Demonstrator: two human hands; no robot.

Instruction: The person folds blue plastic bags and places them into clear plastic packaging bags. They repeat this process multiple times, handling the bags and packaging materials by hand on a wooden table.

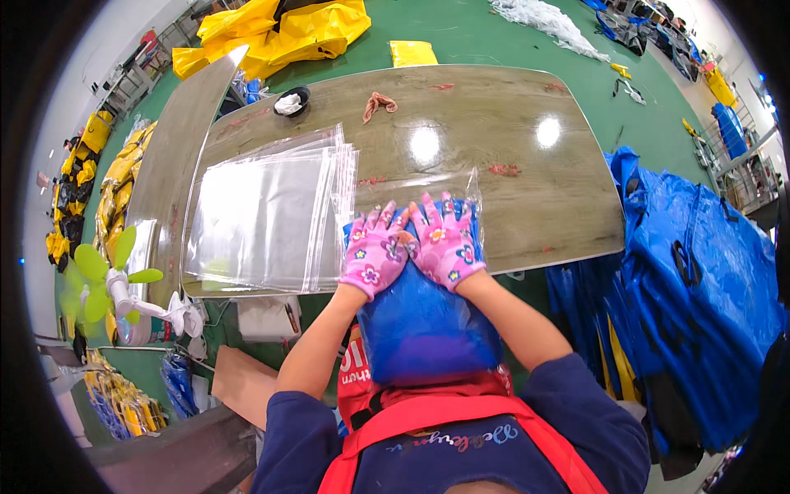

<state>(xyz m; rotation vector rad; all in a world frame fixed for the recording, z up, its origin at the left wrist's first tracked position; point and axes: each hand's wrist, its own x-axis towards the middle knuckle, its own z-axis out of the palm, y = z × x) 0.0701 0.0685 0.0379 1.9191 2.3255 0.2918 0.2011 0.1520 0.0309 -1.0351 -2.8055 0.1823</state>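
Pressing flat: left hand (374,251) and right hand (444,241), grip spread wide, palms squeezing air from the bagged blue item (424,325) at the surface's (494,156) near edge; clear bags (267,214) stacked left within reach.

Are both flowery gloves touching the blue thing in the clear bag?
Touching. In the head view, the left hand and right hand, in pink flowered gloves, lie flat, pressing on the bagged blue item, with no gap visible.

Stack of clear bags (267,218), small black bowl (290,101), green fan (111,284), blue bag pile (699,280).
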